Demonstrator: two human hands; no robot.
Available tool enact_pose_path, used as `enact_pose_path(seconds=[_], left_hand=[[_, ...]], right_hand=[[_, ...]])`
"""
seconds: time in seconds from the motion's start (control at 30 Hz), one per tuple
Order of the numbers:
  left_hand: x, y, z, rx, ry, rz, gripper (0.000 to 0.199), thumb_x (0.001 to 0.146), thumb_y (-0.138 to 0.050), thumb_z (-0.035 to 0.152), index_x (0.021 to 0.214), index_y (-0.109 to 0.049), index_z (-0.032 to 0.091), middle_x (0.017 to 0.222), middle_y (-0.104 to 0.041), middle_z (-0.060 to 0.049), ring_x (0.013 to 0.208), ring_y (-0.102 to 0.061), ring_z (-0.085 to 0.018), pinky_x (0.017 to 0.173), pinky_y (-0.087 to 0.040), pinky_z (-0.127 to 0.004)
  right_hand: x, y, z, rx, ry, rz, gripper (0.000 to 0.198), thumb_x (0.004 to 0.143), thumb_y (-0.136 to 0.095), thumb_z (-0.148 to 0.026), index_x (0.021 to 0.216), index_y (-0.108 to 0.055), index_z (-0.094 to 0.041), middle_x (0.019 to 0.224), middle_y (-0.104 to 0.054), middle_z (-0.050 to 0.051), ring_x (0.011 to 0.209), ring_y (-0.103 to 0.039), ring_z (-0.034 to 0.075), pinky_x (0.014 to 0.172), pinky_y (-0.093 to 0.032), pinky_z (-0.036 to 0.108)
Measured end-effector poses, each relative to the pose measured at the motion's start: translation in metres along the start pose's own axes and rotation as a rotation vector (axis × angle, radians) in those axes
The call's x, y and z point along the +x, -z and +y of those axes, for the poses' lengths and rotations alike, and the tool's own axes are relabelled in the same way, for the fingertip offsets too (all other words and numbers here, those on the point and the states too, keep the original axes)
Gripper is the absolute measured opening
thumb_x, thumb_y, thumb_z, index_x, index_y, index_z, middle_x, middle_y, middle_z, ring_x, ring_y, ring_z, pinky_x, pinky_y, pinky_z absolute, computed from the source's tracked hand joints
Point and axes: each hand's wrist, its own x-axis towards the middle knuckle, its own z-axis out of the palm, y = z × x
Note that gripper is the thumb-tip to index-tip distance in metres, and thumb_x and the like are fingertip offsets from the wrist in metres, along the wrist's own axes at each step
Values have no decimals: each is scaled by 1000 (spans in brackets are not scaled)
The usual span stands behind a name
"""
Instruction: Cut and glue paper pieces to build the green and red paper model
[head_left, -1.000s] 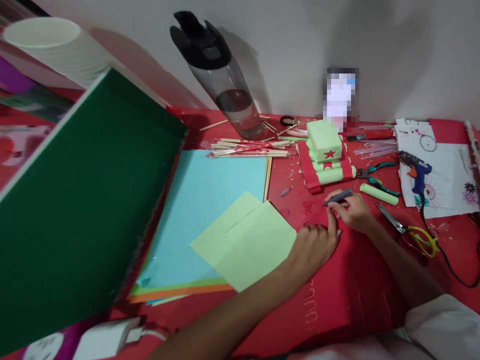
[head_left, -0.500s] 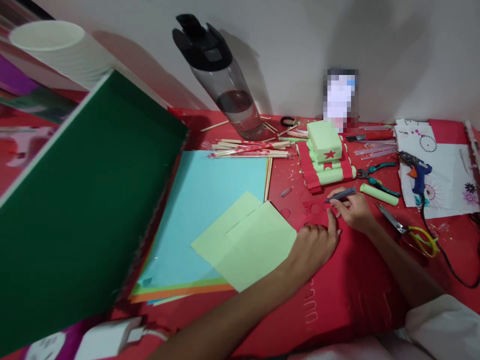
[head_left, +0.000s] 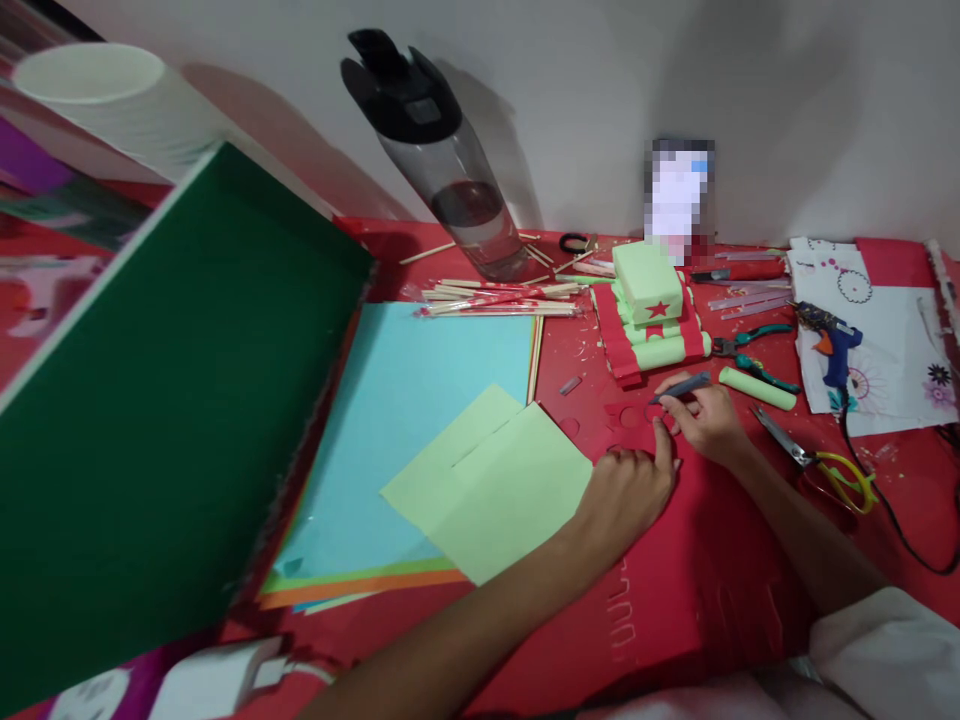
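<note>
In my right hand is a slim dark grey pen-like tool, its tip low over a red sheet. Whether the tip is a blade or a nib is too small to tell. The sheet has round outlines and notches in it, and a small red disc lies off to its left. My left hand presses an outstretched index finger on the sheet close to the tip, its other fingers bent, holding nothing. Behind both hands stands a light green paper tank model with red strips and a red star.
Light green sheets overlap a blue sheet at left, beside a dark green board. A water bottle and wooden sticks stand behind. Pliers, scissors, a green paper roll and a glue gun lie right.
The pen-like tool's tip has shifted very slightly on the red sheet. Both hands stay in nearly the same place, and the other things have not moved.
</note>
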Motion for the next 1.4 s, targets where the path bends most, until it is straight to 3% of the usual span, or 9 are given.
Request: enact_pose_path(seconds=[0.1, 0.3, 0.5, 0.7, 0.87, 1.07, 1.23, 1.4], left_hand=[[0, 0, 0, 5, 4, -12, 55, 109, -51, 33, 150, -55, -3, 69, -75, -15, 59, -74, -23, 55, -47, -27], [0, 0, 1, 18, -4, -7, 55, 109, -51, 33, 150, -56, -4, 68, -75, -14, 58, -74, -24, 55, -47, -29], [0, -1, 0, 32, -5, 4, 54, 109, -51, 33, 149, -57, -3, 68, -76, -14, 57, -74, -24, 53, -47, -28], [0, -2, -1, 25, -9, 2, 53, 109, -51, 32, 149, -57, -3, 69, -76, -14, 57, -74, -23, 54, -47, -28], [0, -1, -1, 15, -6, -11, 54, 110, -50, 32, 150, -56, -3, 70, -76, -15, 58, -74, -24, 54, -48, -28], [2, 2, -3, -3, -8, -24, 52, 110, -47, 31, 150, -57, -1, 69, -76, -14, 58, -75, -26, 54, -51, -29], [2, 5, -5, -2, -21, -42, 53, 111, -46, 32, 152, -56, 0, 70, -77, -15, 61, -77, -28, 55, -54, -31], [3, 5, -6, -26, -16, -47, 53, 111, -46, 31, 152, -56, 0, 71, -77, -16, 63, -78, -28, 56, -54, -30]], right_hand=[[0, 0, 1, 14, -7, 47, 29, 99, -62, -49, 103, -72, -22, 96, -78, 8, 55, -70, 18, 52, -61, 29], [0, 0, -3, 40, 4, -27, 24, 97, -63, -44, 102, -72, -22, 89, -77, 5, 61, -73, 19, 58, -64, 29], [1, 1, -4, 34, -6, 63, 29, 98, -62, -50, 100, -69, -21, 99, -77, 8, 53, -67, 16, 48, -58, 27], [1, 1, -7, 23, 7, -3, 27, 97, -64, -49, 99, -69, -22, 86, -74, 5, 56, -70, 18, 51, -60, 27], [0, 1, -9, 1, 2, 68, 30, 97, -62, -51, 98, -67, -22, 90, -75, 8, 52, -69, 19, 45, -57, 28], [0, 2, -8, -11, 49, 42, 27, 100, -58, -46, 98, -67, -21, 94, -75, 8, 51, -68, 16, 45, -56, 27], [1, 1, -6, -95, 36, 107, 28, 98, -62, -49, 94, -67, -21, 79, -73, 8, 53, -68, 20, 43, -52, 27], [0, 1, -7, -75, 49, 95, 31, 100, -59, -51, 95, -67, -22, 82, -74, 8, 53, -68, 19, 45, -52, 27]])
